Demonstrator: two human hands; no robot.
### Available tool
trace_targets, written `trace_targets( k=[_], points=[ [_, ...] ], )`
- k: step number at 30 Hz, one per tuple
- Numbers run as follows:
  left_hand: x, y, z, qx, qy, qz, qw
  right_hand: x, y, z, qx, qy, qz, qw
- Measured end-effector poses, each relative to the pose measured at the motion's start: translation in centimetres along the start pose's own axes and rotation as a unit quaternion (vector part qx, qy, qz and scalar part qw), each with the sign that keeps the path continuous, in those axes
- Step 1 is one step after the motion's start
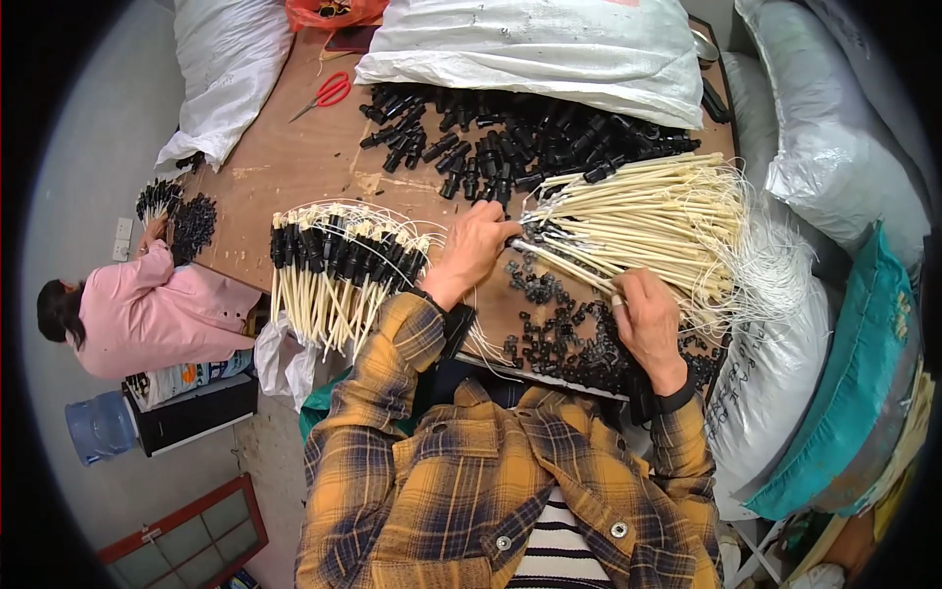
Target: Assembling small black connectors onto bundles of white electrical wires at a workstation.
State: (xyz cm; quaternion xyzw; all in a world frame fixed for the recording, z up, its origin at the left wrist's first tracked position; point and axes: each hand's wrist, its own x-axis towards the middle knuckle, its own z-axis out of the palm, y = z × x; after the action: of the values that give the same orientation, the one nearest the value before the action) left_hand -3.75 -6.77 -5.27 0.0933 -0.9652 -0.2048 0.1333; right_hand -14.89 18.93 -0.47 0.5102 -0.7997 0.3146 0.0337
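Observation:
A bundle of cream-coloured thin tubes (638,226) with white wires trailing off to the right lies on the table in front of me. My right hand (650,324) grips one cream tube (569,267) drawn out along the bundle's near side. At the left end of that tube, my left hand (476,247) has thumb and fingers pinched together; what exactly sits between them is too small to make out. Small dark plastic pieces (549,334) are scattered between my hands. Behind the bundle lie black cylindrical connectors (500,147) in a heap.
Left of my left arm, cream tubes fitted with black connectors (339,255) lie in a row. Red-handled scissors (332,90) rest farther back. White sacks (540,54) border the table, with a teal sack (824,383) at right. A person in pink (157,304) works at the far left.

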Motion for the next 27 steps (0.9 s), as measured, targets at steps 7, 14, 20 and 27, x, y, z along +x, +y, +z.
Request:
trace_targets(
  k=[7, 14, 20, 27],
  points=[
    [-1.2, -1.3, 0.6, -0.05, 0.042, 0.062, 0.996, -1.3, -1.1, 0.3, 0.162, -0.063, 0.123, 0.977],
    [-1.0, 0.7, -1.1, -0.091, 0.09, 0.028, 0.991, -2.1, -0.3, 0.9, 0.231, -0.081, 0.192, 0.95],
    [-1.7, 1.6, -0.5, -0.208, -0.032, 0.082, 0.974, -2.2, -0.3, 1.2, 0.18, -0.114, 0.125, 0.969],
    [-2.1, 2.6, -1.3, -0.052, 0.044, 0.16, 0.985, -1.5, -1.5, 0.9, 0.029, -0.073, 0.16, 0.984]
  ],
)
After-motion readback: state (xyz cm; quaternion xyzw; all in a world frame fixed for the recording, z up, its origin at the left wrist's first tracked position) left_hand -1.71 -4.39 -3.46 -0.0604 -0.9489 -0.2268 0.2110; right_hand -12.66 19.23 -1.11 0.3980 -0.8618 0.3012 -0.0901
